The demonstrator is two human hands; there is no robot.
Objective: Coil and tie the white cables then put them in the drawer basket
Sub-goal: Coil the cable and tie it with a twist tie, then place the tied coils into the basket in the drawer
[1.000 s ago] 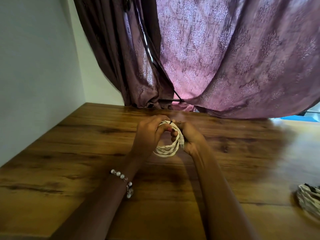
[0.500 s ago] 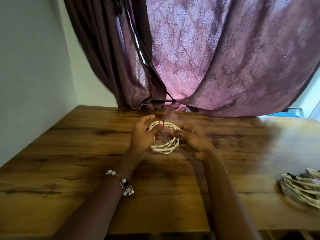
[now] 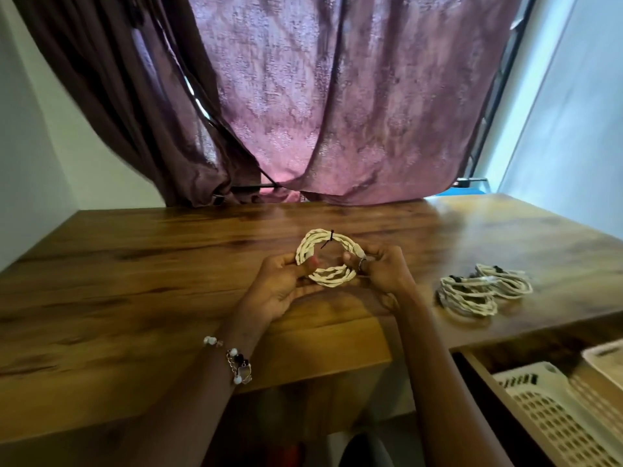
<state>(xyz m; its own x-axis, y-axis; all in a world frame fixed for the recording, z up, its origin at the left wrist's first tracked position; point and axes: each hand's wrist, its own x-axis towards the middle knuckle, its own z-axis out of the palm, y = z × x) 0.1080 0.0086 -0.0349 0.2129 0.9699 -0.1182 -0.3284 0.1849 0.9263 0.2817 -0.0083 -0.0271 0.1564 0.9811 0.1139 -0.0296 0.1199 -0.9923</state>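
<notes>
A coiled white cable (image 3: 328,246) with a thin black tie at its top is held just above the wooden table (image 3: 135,264). My left hand (image 3: 279,291) pinches the coil's left side between thumb and fingers. My right hand (image 3: 384,271) grips its right side, a ring on one finger. Two more coiled white cables (image 3: 482,291) with dark ties lie on the table to the right. The white perforated drawer basket (image 3: 553,412) sits in an open drawer at the bottom right.
A purple curtain (image 3: 320,112) hangs behind the table's far edge. A white wall stands on the left. The open drawer (image 3: 485,382) juts out under the table's right part, with a second pale basket (image 3: 603,358) beside the first.
The view swung to the right and down, bringing the two tied coils and the drawer basket into sight. My hands turned the coil flat, so that the black tie now shows on top.
</notes>
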